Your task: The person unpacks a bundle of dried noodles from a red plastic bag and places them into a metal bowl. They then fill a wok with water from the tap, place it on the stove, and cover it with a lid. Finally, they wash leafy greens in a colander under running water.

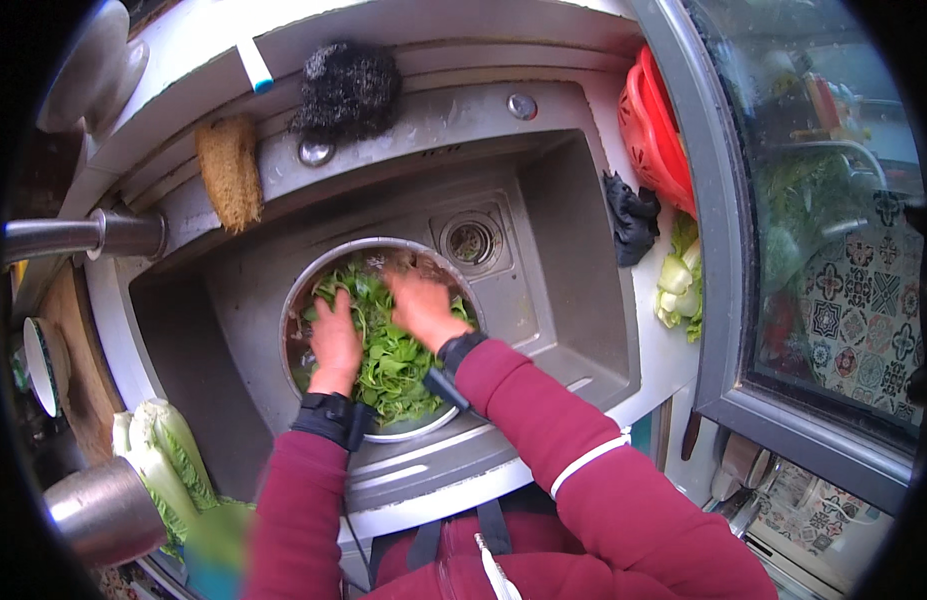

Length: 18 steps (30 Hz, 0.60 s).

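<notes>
A round metal basin (295, 275) sits in the grey sink (578, 240), filled with leafy greens (393, 360) and some water. Both my hands are down in it. On the left side of the basin, my left hand (335, 338) rests among the leaves with its fingers stretched out and apart, gripping nothing that I can see. My right hand (423, 305) reaches into the far right part of the greens. Motion smears its fingers, and leaves partly hide them, so I cannot tell whether it grips any. Dark bands circle both wrists.
A loofah (228, 172) and a dark scouring pad (348, 90) lie on the back ledge. At right are red colanders (655, 130), a black cloth-like item (631, 218) and a pale green vegetable (680, 275). A cabbage (163, 455) stands front left, near a metal cylinder (103, 512). An open window frame (723, 300) juts in.
</notes>
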{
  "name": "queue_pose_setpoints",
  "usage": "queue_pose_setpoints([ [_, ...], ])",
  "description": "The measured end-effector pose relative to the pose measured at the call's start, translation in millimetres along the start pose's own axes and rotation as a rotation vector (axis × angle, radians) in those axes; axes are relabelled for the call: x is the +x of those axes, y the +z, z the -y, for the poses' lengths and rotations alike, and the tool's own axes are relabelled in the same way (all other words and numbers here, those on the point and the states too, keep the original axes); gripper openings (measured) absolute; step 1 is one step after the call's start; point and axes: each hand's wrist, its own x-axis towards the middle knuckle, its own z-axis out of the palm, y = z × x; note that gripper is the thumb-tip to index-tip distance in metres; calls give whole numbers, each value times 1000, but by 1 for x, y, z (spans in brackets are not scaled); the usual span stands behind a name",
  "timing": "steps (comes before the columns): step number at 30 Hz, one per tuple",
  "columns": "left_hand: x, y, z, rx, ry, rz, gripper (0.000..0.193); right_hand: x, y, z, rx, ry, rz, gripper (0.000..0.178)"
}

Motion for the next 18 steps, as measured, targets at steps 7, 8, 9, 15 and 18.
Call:
queue_pose_setpoints([
  [7,2,-40,12,-1260,13,434,52,-25,-20,-4,1493,-161,362,59],
  [8,-9,-53,13,-1188,-11,411,48,-30,-32,-1,1384,-94,337,56],
  [9,-23,-63,13,-1229,79,375,44,-39,-39,3,1369,-168,313,54],
  [15,-49,-98,8,-1282,-104,165,43,-47,-68,2,1024,25,65,40],
  [18,-48,-84,5,-591,84,17,60,-29,-47,-4,245,-34,-124,52],
])
